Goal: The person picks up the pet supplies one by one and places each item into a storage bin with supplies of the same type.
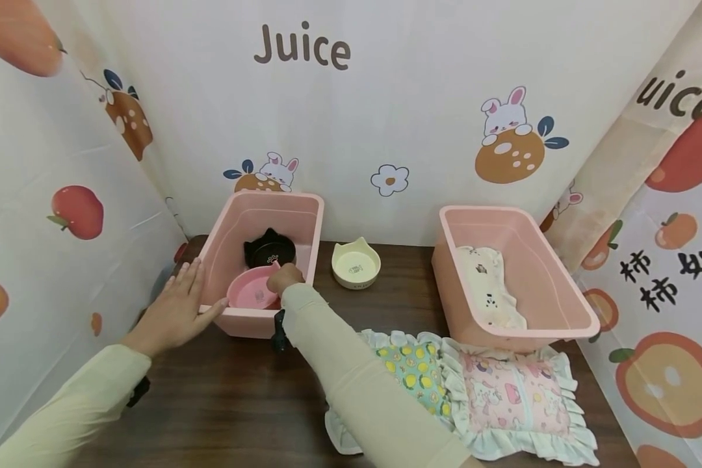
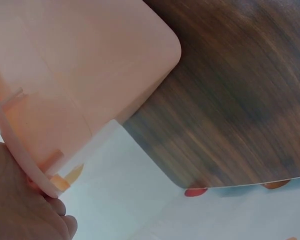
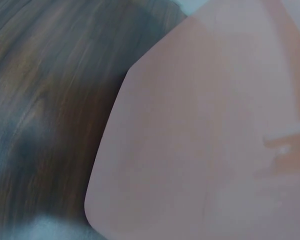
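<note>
In the head view, my right hand (image 1: 285,279) reaches into the left pink bin (image 1: 261,313) and grips the right edge of a pink cat-eared bowl (image 1: 250,290); its fingertips are hidden. Behind that bowl sits a black cat-eared bowl (image 1: 270,249) with a paw print. My left hand (image 1: 178,309) rests on the bin's left rim near the front corner, fingers extended. The left wrist view shows part of this hand (image 2: 25,200) against the rim. Only the bin's outer wall (image 3: 190,140) and the table appear in the right wrist view.
A cream cat-eared bowl (image 1: 355,264) stands on the dark wooden table (image 1: 228,396) right of the bin. Farther right, another pink bin (image 1: 538,286) holds a cream frilled cloth item (image 1: 491,286). Frilled lemon (image 1: 418,374) and pink (image 1: 515,396) cushions lie in front. Printed curtains (image 1: 351,123) enclose the table.
</note>
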The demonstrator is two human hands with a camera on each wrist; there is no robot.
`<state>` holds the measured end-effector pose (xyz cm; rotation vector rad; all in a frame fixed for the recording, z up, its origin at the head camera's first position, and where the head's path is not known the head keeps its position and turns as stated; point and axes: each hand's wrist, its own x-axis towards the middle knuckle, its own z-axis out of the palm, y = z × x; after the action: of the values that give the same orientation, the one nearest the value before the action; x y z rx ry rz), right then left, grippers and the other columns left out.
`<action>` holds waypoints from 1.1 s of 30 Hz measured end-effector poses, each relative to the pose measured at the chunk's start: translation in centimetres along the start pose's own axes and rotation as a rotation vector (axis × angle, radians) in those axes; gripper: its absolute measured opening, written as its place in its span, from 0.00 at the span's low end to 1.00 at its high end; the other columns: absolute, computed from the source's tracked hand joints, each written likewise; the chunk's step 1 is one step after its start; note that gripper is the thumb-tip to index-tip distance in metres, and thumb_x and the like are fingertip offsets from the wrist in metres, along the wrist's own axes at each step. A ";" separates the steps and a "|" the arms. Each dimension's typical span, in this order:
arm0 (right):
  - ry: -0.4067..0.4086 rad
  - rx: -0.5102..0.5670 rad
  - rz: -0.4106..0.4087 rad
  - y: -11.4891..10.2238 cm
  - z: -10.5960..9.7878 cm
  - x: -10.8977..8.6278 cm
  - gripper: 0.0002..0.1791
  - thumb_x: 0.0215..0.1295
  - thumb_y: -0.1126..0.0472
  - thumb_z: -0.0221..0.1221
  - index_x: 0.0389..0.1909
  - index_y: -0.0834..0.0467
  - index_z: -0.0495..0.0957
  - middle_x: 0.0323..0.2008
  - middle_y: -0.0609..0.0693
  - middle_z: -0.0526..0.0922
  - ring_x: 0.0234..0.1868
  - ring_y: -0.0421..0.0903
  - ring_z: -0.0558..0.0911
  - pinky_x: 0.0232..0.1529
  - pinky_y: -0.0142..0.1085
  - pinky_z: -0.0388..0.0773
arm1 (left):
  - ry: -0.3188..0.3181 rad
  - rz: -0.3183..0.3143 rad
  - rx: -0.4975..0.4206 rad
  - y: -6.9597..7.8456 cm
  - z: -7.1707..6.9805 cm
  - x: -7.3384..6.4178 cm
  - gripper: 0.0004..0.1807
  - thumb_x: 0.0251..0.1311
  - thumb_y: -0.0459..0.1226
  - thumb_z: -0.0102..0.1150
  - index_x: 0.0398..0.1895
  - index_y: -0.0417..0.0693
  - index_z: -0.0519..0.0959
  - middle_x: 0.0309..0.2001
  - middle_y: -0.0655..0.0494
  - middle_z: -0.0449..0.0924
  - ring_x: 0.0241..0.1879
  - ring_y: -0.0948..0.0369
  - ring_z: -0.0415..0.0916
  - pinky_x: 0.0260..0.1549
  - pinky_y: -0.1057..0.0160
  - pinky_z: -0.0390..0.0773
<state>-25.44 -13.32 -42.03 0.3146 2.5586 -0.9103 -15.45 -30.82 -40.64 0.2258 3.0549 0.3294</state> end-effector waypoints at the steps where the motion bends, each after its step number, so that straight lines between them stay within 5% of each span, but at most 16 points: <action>1: -0.005 -0.006 0.000 0.0 0.1 0.1 0.20 0.59 0.55 0.63 0.48 0.64 0.79 0.42 0.55 0.81 0.36 0.47 0.77 0.36 0.34 0.77 | -0.001 0.001 0.002 0.0 0.0 0.0 0.53 0.66 0.62 0.40 0.73 0.29 0.38 0.73 0.29 0.36 0.71 0.33 0.35 0.66 0.34 0.43; 9: 0.016 -0.097 -0.046 0.4 1.3 1.1 0.23 0.59 0.51 0.63 0.49 0.64 0.79 0.45 0.57 0.82 0.45 0.50 0.81 0.46 0.38 0.79 | 0.007 0.018 0.000 -0.3 0.2 -0.2 0.52 0.66 0.62 0.41 0.73 0.28 0.39 0.73 0.28 0.36 0.71 0.33 0.37 0.66 0.34 0.43; 20: 0.053 -0.109 -0.118 0.9 2.4 2.2 0.25 0.63 0.44 0.59 0.47 0.63 0.81 0.44 0.57 0.83 0.46 0.51 0.81 0.46 0.40 0.79 | 0.036 0.018 0.000 -0.4 0.8 -0.5 0.52 0.66 0.61 0.41 0.72 0.27 0.41 0.73 0.28 0.39 0.72 0.34 0.36 0.67 0.35 0.44; 33: -0.017 -0.157 -0.166 0.5 2.2 2.2 0.15 0.60 0.57 0.62 0.44 0.61 0.82 0.45 0.54 0.82 0.44 0.48 0.79 0.44 0.37 0.77 | 0.021 0.024 0.012 -0.4 0.3 -0.1 0.52 0.66 0.63 0.39 0.73 0.27 0.39 0.73 0.28 0.37 0.71 0.34 0.38 0.68 0.36 0.41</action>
<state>-26.57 -14.21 -44.79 0.0490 2.6510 -0.7589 -15.35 -31.20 -41.03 0.2614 3.0779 0.3162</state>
